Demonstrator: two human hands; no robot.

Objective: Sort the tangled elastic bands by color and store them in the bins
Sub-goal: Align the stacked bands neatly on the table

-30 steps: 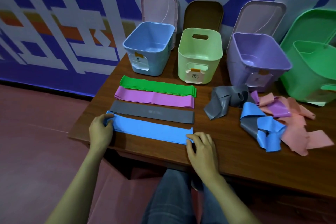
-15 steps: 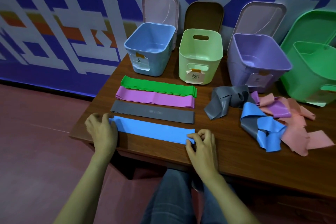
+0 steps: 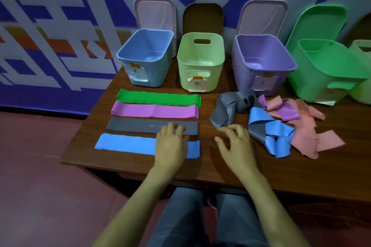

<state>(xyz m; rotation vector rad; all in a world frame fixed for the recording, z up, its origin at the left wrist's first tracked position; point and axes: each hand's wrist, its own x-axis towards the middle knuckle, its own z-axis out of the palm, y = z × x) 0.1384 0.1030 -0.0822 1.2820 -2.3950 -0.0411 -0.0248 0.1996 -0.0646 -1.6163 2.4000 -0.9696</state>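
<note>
Four flat bands lie in a row on the table's left: green (image 3: 158,97), purple (image 3: 154,111), grey (image 3: 140,125) and blue (image 3: 124,143). A tangled pile sits at the right, with grey (image 3: 226,110), blue (image 3: 275,136), purple (image 3: 289,113) and pink (image 3: 307,134) bands. My left hand (image 3: 171,144) hovers with straight fingers over the right part of the flat blue and grey bands. My right hand (image 3: 235,144) is spread over the bare table just left of the pile, holding nothing.
Along the wall stand open bins: blue (image 3: 128,56), pale green (image 3: 200,66), purple (image 3: 241,62), green (image 3: 313,78), each with a paper label. Lids lean behind them. The wooden table (image 3: 210,170) ends close to my knees.
Both hands left the ends of the flat blue band. My left hand moved right along the band, my right hand moved right and forward toward the tangled pile.
</note>
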